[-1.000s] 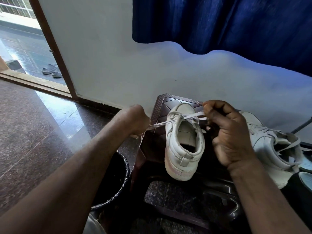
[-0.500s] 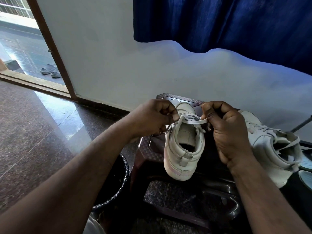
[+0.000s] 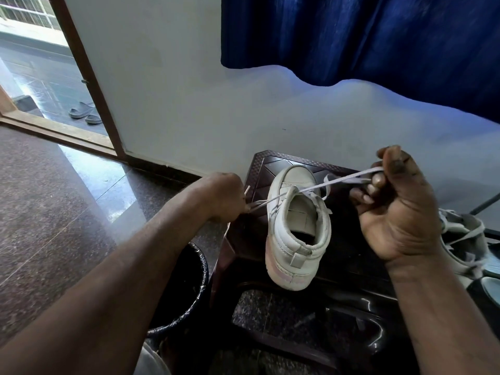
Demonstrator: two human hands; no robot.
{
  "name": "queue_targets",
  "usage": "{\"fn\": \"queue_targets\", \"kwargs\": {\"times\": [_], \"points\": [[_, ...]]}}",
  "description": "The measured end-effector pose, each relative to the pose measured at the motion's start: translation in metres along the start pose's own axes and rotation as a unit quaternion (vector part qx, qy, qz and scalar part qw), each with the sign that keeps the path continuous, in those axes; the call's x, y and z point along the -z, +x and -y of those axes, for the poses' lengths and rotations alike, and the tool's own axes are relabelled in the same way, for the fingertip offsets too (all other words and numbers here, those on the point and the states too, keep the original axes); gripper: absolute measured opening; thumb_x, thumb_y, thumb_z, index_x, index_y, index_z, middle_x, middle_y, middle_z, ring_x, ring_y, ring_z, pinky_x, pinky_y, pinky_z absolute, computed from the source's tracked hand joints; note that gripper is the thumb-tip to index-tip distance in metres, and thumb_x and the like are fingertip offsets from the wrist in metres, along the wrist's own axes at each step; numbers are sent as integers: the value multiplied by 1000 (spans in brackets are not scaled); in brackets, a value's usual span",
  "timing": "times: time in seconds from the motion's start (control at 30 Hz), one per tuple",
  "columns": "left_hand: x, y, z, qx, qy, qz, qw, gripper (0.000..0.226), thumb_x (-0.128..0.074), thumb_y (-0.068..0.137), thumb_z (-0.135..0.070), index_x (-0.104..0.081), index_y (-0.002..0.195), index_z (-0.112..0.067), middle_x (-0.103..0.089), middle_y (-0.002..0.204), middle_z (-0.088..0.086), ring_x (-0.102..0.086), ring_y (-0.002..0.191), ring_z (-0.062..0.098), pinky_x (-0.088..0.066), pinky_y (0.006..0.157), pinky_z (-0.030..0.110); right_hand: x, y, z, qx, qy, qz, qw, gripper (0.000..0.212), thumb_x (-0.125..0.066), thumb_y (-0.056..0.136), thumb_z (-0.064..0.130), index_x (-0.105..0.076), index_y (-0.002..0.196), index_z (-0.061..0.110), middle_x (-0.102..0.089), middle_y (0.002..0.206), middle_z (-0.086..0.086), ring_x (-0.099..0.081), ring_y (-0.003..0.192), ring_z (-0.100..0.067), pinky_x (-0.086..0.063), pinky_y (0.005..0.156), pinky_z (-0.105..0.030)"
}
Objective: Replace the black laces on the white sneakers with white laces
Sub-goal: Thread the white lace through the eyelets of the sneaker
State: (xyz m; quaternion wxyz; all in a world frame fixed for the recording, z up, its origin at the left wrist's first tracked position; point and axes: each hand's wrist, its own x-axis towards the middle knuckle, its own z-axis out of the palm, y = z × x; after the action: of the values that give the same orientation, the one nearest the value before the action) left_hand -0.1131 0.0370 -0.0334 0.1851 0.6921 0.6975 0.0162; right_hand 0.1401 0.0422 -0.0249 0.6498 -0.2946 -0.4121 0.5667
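A white sneaker (image 3: 296, 234) stands on a dark brown stool (image 3: 259, 169), heel toward me, with a white lace (image 3: 335, 182) threaded at its top eyelets. My left hand (image 3: 223, 197) grips one lace end, drawn out to the left of the shoe. My right hand (image 3: 397, 207) pinches the other lace end, drawn taut up and to the right. A second white sneaker (image 3: 462, 236) with white laces lies at the right, partly hidden behind my right wrist. No black laces are in view.
A black bin (image 3: 184, 288) sits on the floor below my left forearm, beside the stool. A blue curtain (image 3: 365, 44) hangs on the wall behind. An open doorway at the far left shows a pair of slippers (image 3: 84, 113). Polished granite floor (image 3: 54, 212) lies to the left.
Both hands, close together at the shoe's top half a second ago, have pulled apart: the left went left, the right went up and right, and the lace is drawn tight.
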Motion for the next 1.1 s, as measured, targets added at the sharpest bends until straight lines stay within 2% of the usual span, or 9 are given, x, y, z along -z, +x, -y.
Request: {"fn": "queue_targets", "kwargs": {"times": [0.1, 0.27, 0.57, 0.67, 0.77, 0.83, 0.97, 1.03, 1.1], "points": [[-3, 2, 3, -32, -139, -24, 990, 15, -72, 95, -27, -72, 82, -20, -71, 82, -4, -62, 76, 15, -48, 68, 25, 3, 2, 1, -6, 60, 8, 998, 10, -65, 92, 34, -65, 95, 25, -55, 67, 10, -48, 68, -8, -37, 65, -24], [-4, 2, -9, -100, -444, 9, 890, 13, -69, 100, -23, -74, 95, -12, -61, 76, -4, -48, 59, 8, -43, 57, 21, 3, 3, 3, 7, 90, 16, 996, 13, -51, 104, 29, -63, 101, 25, -59, 73, 11, -53, 76, -9, -43, 75, -30], [-5, 1, -12, -91, -430, 37, 897, 16, -72, 98, -22, -70, 86, -11, -61, 72, 1, -49, 62, 11, -41, 55, 19, 4, 3, 3, -5, 136, 47, 990, 13, -67, 89, 30, -71, 100, 23, -56, 69, 8, -52, 80, -17, -44, 81, -38], [0, 2, -7, -71, -202, 7, 977, 28, -72, 98, -29, -66, 78, -11, -60, 69, -2, -54, 68, 14, -41, 62, 23, 2, 2, -2, -13, 127, 39, 991, 11, -60, 96, 26, -70, 99, 22, -52, 67, 7, -48, 75, -16, -44, 80, -38], [0, 1, -2, -39, -20, 12, 999, 21, -69, 98, -31, -69, 86, -15, -68, 88, 2, -64, 89, 22, -42, 68, 28, 3, 3, -8, -30, 105, 16, 994, 14, -57, 97, 23, -70, 97, 21, -51, 67, 7, -46, 73, -15, -43, 80, -36], [-2, 2, 3, -44, -119, 5, 992, 20, -73, 96, -28, -68, 82, -14, -66, 78, -1, -57, 76, 15, -40, 64, 27, 4, 4, -10, -32, 82, 10, 996, 11, -60, 94, 22, -71, 96, 20, -53, 67, 6, -46, 76, -15, -42, 78, -35], [-1, 5, -1, -90, -399, -58, 910, 19, -71, 98, -27, -71, 94, -8, -59, 72, -4, -45, 55, 6, -37, 52, 20, 2, 4, -14, -24, 53, 34, 998, 14, -77, 83, 24, -73, 95, 20, -55, 70, 5, -47, 77, -15, -38, 77, -34], [-2, 3, -7, -119, -448, -10, 886, 19, -70, 100, -22, -70, 101, -4, -59, 77, 1, -46, 58, 8, -38, 53, 18, -1, 4, -16, -21, 41, 44, 998, 23, -84, 77, 27, -73, 96, 20, -55, 72, 5, -48, 77, -15, -39, 77, -33], [-5, 1, -10, -138, -428, 8, 893, 11, -72, 98, -19, -73, 99, -8, -61, 78, 1, -47, 63, 14, -40, 58, 24, -3, 2, -18, -17, 30, 44, 998, 11, -75, 85, 19, -72, 95, 19, -54, 71, 5, -48, 75, -15, -39, 76, -33]]}}
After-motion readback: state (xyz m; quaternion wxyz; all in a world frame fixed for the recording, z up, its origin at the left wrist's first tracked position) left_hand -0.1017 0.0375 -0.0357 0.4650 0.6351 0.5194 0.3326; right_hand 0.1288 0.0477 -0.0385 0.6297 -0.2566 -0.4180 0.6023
